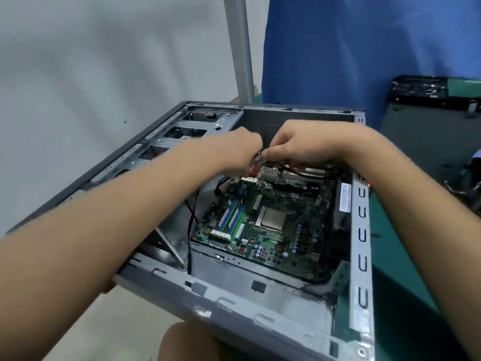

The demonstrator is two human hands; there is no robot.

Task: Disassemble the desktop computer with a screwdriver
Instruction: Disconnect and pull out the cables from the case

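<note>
Desktop case lies on its side, open panel up, so the motherboard faces the person; it spreads below and nearward of both hands. No screwdriver in view. Thin wire bundle runs between the two hands at the board's far edge, probably a header lead being pulled free by hand. Right hand: fingers curled, tips pinching the bundle, wrist arched over the case's right wall. Left hand: blurred, fingers curled in toward the same bundle, looks like a pinch on it, forearm crossing the left wall. Bare processor sits below the right hand. Drive bays beyond the left hand. Green mat outside the right forearm.
</note>
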